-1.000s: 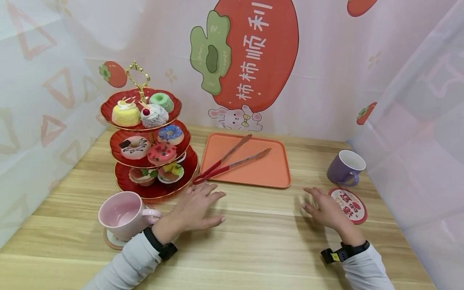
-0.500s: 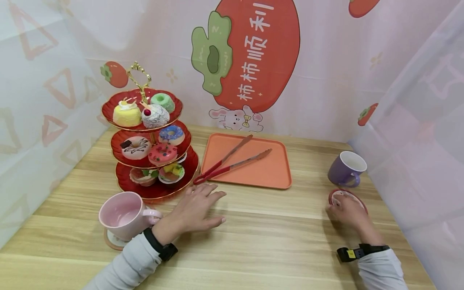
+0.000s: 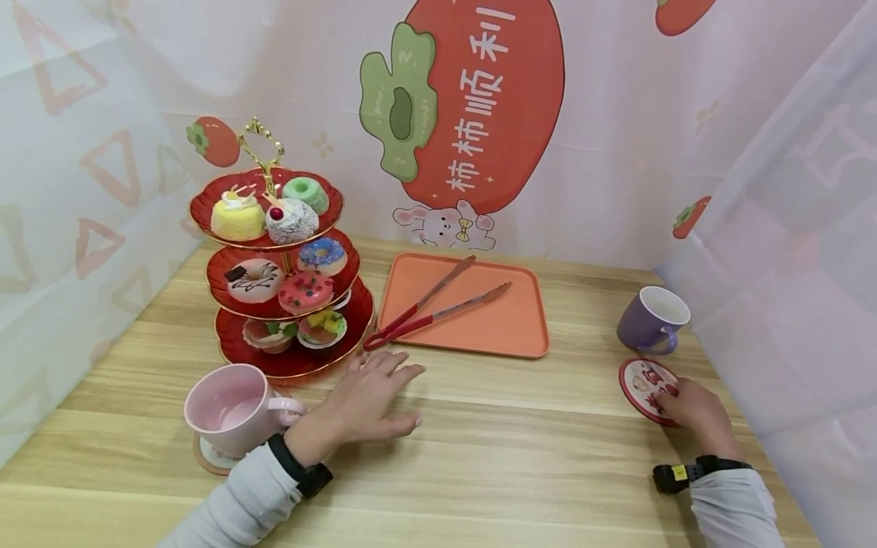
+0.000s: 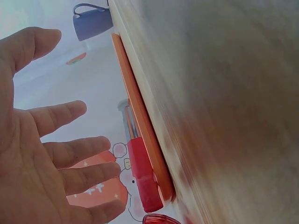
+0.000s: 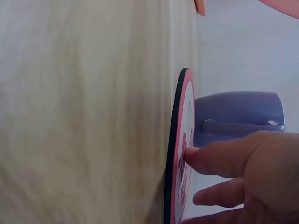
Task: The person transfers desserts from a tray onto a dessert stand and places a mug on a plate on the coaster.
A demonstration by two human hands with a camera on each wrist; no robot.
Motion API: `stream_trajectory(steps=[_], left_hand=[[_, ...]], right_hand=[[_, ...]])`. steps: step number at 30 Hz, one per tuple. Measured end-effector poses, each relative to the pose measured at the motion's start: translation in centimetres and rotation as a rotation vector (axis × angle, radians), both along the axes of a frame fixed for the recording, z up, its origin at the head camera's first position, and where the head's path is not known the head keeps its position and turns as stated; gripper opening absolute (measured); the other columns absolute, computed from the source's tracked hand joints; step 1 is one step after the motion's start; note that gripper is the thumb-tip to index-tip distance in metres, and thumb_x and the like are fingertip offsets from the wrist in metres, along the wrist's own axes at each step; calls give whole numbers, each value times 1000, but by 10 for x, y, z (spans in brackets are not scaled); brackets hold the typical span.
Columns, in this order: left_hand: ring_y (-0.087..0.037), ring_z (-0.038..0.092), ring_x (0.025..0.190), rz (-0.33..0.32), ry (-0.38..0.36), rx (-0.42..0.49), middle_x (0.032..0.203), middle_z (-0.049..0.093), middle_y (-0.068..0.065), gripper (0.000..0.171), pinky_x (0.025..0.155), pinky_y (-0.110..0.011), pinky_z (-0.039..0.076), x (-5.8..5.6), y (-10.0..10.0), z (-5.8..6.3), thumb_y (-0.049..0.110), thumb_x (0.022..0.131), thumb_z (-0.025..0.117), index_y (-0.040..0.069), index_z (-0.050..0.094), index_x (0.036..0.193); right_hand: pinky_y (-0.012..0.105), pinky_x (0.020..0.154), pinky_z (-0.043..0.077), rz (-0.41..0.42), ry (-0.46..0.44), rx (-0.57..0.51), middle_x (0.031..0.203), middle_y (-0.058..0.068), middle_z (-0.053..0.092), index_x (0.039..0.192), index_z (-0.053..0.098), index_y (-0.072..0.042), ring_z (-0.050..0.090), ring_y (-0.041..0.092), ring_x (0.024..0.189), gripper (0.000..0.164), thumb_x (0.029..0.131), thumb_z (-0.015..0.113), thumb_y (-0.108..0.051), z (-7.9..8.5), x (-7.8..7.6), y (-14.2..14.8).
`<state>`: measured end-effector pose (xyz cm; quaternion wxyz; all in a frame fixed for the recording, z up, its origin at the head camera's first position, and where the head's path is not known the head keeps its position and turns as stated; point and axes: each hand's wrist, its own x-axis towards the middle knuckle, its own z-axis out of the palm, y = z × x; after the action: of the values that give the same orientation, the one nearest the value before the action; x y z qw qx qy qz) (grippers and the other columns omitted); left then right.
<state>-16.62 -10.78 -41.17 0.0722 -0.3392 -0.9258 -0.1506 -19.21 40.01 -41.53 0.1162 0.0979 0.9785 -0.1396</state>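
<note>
My right hand (image 3: 702,411) is at the right side of a round red-rimmed coaster (image 3: 644,384). In the right wrist view the thumb touches the coaster's printed top, and the other fingers are loosely bent close to its surface. Whether a lower finger meets the rim is hidden. The coaster lies on the table just in front of a purple mug (image 3: 651,316). My left hand (image 3: 366,399) rests with spread fingers beside the pink mug (image 3: 229,407), holding nothing. Its wrist is close to that mug's handle.
Red-handled tongs (image 3: 411,323) lie spread across an orange tray (image 3: 527,327). At the left a three-tier red stand (image 3: 233,316) carries several cakes, donuts and tarts. A second coaster (image 3: 208,460) sits under the pink mug. Printed cloth (image 3: 603,137) walls enclose the table.
My right hand has moved right and down, first over the coaster, then to its right side, uncovering most of its print. My left hand stays where it was.
</note>
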Motion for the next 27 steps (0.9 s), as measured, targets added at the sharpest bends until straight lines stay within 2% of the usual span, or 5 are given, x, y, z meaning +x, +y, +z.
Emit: stream_trajectory(steps=[4, 9, 13, 20, 27], left_hand=[[-37, 42, 119, -4, -2, 7, 130, 48, -17, 63, 88, -64, 30, 0, -1, 0, 51, 78, 65, 14, 54, 128], [-37, 42, 120, -8, -5, 15, 129, 48, -18, 63, 90, -65, 28, 1, -2, -1, 50, 78, 65, 13, 54, 128], [-38, 41, 120, -4, -21, 12, 129, 49, -18, 63, 92, -65, 25, 1, -2, -1, 49, 78, 65, 13, 54, 128], [-39, 42, 119, -5, -7, 3, 126, 50, -18, 63, 91, -66, 25, 0, -3, -2, 48, 77, 66, 12, 54, 128], [-39, 42, 119, 0, -21, -5, 127, 50, -19, 64, 93, -65, 24, 0, -5, -2, 49, 77, 66, 11, 54, 128]], right_hand=[[47, 67, 41, -12, 36, -13, 91, 32, 51, 108, 45, 21, 49, 40, 78, 49, 85, 58, -20, -1, -3, 0], [55, 78, 38, -153, 112, -60, 106, 42, 44, 119, 35, 26, 45, 50, 93, 66, 79, 64, -19, -1, -3, -2], [57, 86, 35, -229, 151, -67, 109, 45, 38, 119, 33, 29, 37, 53, 101, 65, 80, 61, -15, -2, -2, -4], [34, 57, 45, -340, 225, -192, 92, 33, 49, 110, 44, 23, 49, 39, 81, 38, 87, 51, -7, -4, -1, 0], [28, 52, 39, -425, 332, -255, 97, 28, 48, 112, 47, 16, 45, 37, 85, 32, 87, 49, -3, -3, 0, 3]])
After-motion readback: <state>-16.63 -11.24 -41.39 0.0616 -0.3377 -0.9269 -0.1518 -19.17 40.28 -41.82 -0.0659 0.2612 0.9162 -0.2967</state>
